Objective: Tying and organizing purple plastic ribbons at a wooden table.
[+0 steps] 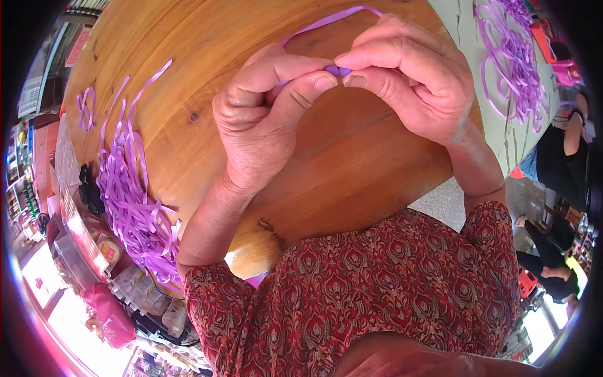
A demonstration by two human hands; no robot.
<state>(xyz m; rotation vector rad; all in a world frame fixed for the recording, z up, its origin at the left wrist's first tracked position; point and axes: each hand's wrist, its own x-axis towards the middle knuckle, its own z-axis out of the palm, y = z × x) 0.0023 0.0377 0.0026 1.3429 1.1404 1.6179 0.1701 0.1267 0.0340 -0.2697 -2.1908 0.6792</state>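
Head view: left hand [260,116], right hand [411,78] pinching purple ribbon [339,70].

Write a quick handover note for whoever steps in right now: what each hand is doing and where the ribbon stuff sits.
Left hand and right hand: both pinch a small folded bit of purple ribbon between thumb and fingertips, above the wooden table. Its free tail loops away over the table.
Loose pile of ribbon strips: left edge of the table.
Done: the fold is started.
Left: the pile of strips lies untouched.
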